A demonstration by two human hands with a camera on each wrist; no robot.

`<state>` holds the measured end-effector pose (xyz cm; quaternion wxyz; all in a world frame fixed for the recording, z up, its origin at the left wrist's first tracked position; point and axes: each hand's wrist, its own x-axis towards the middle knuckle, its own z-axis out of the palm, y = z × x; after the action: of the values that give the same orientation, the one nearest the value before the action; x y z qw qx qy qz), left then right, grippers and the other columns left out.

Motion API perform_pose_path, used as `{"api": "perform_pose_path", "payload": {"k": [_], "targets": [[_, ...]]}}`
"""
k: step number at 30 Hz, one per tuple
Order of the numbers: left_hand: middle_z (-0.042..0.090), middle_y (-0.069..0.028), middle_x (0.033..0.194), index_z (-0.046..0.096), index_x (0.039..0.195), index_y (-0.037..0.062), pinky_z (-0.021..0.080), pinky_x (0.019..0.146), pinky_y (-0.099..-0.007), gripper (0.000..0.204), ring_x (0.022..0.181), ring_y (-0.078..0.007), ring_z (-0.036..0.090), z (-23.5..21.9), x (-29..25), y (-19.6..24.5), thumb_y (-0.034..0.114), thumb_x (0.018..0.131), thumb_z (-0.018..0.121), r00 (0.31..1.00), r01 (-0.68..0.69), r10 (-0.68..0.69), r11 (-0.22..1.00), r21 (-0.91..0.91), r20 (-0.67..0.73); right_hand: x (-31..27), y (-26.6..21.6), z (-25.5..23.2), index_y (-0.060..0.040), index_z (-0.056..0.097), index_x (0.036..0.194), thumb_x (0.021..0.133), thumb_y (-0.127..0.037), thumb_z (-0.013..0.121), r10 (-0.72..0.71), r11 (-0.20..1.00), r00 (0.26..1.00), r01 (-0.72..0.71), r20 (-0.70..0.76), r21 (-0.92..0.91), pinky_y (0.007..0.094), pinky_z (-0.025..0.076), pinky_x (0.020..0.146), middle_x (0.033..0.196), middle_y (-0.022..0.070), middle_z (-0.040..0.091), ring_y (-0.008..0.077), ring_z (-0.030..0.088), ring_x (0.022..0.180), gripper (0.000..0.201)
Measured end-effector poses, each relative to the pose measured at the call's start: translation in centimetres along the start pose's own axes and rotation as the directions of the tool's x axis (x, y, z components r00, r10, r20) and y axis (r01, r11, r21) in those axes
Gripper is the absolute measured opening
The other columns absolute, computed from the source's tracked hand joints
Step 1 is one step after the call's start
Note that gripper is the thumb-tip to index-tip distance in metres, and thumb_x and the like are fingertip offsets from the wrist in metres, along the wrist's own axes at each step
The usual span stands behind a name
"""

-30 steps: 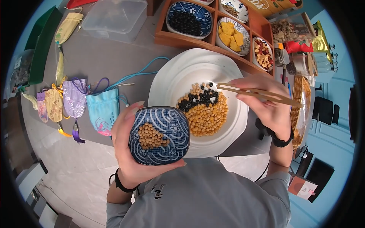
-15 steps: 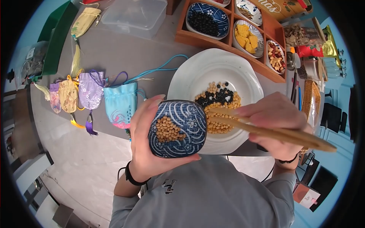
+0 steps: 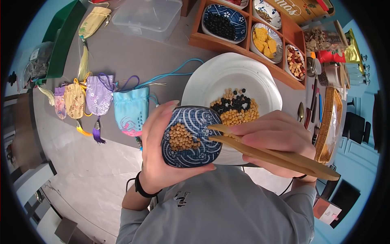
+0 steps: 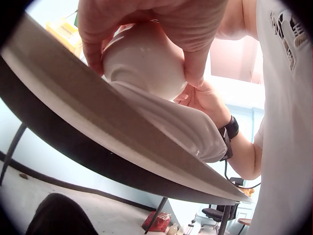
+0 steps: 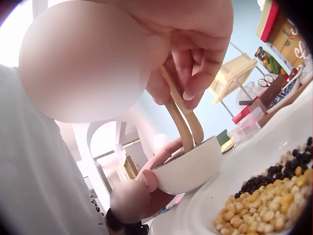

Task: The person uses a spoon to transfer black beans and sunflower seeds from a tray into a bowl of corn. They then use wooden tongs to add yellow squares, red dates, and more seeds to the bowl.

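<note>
My left hand (image 3: 154,156) grips a small blue bowl (image 3: 207,150) with white swirl patterns, tilted toward the head camera; pale soybeans (image 3: 182,137) lie in it. Bamboo tongs (image 3: 280,157) are pinched in my right hand (image 3: 280,140). Their two tips, slightly apart, reach over the bowl's right side; in the right wrist view they dip inside the rim of the bowl (image 5: 190,169). Behind, a wide white dish (image 3: 199,83) holds yellow corn kernels (image 3: 243,116), a band of black beans (image 3: 231,104) and a few soybeans. The left wrist view shows the bowl's white underside (image 4: 146,63).
A divided wooden box (image 3: 227,49) with small bowls of ingredients stands behind the dish. Drawstring pouches (image 3: 132,110) lie at the left, near a clear plastic container (image 3: 146,18). At the right are a wicker basket (image 3: 327,140) and a spoon (image 3: 300,112).
The tongs have moved from over the dish, left and toward the body, to the blue bowl. Earlier their tips were above the beans in the dish. My left hand keeps holding the bowl.
</note>
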<state>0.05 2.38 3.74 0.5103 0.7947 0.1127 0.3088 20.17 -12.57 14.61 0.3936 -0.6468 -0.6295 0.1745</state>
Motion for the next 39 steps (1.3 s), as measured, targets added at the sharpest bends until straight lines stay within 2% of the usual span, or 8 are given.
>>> {"api": "perform_pose_path", "payload": {"k": [4,8,13,16,29,32,35,39], "targets": [[0.047,-0.0230,0.146,0.035,0.150,0.0028,0.040,0.111,-0.0509,0.129,0.134,-0.0397,0.049,-0.1,-0.1,0.1,0.031,0.046,0.105,1.000,0.023,-0.024,1.000,0.017,0.016,-2.0,2.3,-1.2,-0.0007,0.070,0.100,0.081,-0.006,0.082,-0.086,0.989,0.986,0.101,-0.141,0.106,0.0357,0.059,0.074,0.099,0.0196,0.076,0.0283,0.074,0.088,0.023],[0.047,-0.0233,0.146,0.035,0.150,0.0032,0.039,0.112,-0.0507,0.129,0.135,-0.0395,0.048,-0.3,-0.1,0.2,0.033,0.046,0.105,0.999,0.045,-0.046,0.999,0.021,0.025,-2.4,2.2,-2.6,0.0053,0.070,0.101,0.089,-0.003,0.076,0.140,0.983,0.925,-0.173,-0.352,-0.064,0.0347,0.060,0.073,0.101,0.0185,0.075,0.0261,0.074,0.086,0.015],[0.045,-0.0266,0.147,0.032,0.154,0.0048,0.043,0.110,-0.0473,0.139,0.132,-0.0363,0.052,-0.4,-0.1,0.1,0.041,0.042,0.105,0.999,0.018,-0.022,0.995,0.096,0.036,-3.4,3.8,-2.5,-0.0011,0.070,0.104,0.086,-0.005,0.079,0.206,0.941,0.967,-0.237,-0.147,-0.243,0.0337,0.054,0.069,0.095,0.0120,0.075,0.0266,0.072,0.081,0.020],[0.045,-0.0266,0.147,0.032,0.154,0.0047,0.043,0.110,-0.0478,0.139,0.132,-0.0366,0.052,-0.3,-0.3,0.0,0.041,0.042,0.105,1.000,0.013,-0.015,0.996,0.085,0.024,-3.0,4.4,-2.1,-0.0009,0.070,0.103,0.085,-0.006,0.079,0.162,0.949,0.980,-0.186,-0.113,-0.256,0.0355,0.054,0.069,0.095,0.0112,0.075,0.0281,0.070,0.080,0.021],[0.046,-0.0265,0.146,0.032,0.154,0.0042,0.043,0.111,-0.0481,0.139,0.132,-0.0369,0.051,-0.4,-0.1,0.2,0.044,0.042,0.105,0.999,0.006,-0.010,0.992,0.128,0.032,-2.8,5.0,-1.7,-0.0011,0.070,0.104,0.084,-0.005,0.078,0.203,0.940,0.978,-0.208,-0.048,-0.271,0.0376,0.055,0.070,0.095,0.0115,0.074,0.0298,0.070,0.081,0.022],[0.046,-0.0266,0.146,0.032,0.154,0.0043,0.043,0.110,-0.0477,0.139,0.131,-0.0366,0.052,-0.4,-0.1,0.2,0.044,0.042,0.105,0.999,0.008,-0.013,0.992,0.125,0.035,-2.9,4.6,-2.1,0.0003,0.071,0.104,0.084,-0.005,0.079,0.252,0.934,0.965,-0.263,-0.077,-0.241,0.0378,0.055,0.069,0.095,0.0112,0.074,0.0282,0.070,0.079,0.022],[0.046,-0.0257,0.146,0.032,0.153,0.0044,0.042,0.111,-0.0488,0.136,0.133,-0.0373,0.050,-0.3,-0.2,0.2,0.040,0.044,0.105,0.999,0.022,-0.024,0.997,0.077,0.027,-2.6,3.0,-2.9,0.0015,0.072,0.101,0.084,-0.006,0.079,0.202,0.957,0.959,-0.236,-0.197,-0.170,0.0365,0.057,0.067,0.094,0.0127,0.075,0.0265,0.072,0.078,0.020],[0.045,-0.0232,0.146,0.033,0.151,0.0039,0.039,0.112,-0.0511,0.130,0.136,-0.0393,0.047,-0.4,-0.3,0.3,0.032,0.047,0.105,0.998,0.049,-0.050,0.998,0.030,0.033,-2.2,1.5,-1.8,0.0000,0.071,0.100,0.083,-0.007,0.081,0.015,0.985,0.990,0.010,-0.140,0.175,0.0338,0.059,0.068,0.097,0.0180,0.076,0.0268,0.075,0.079,0.021]]}}
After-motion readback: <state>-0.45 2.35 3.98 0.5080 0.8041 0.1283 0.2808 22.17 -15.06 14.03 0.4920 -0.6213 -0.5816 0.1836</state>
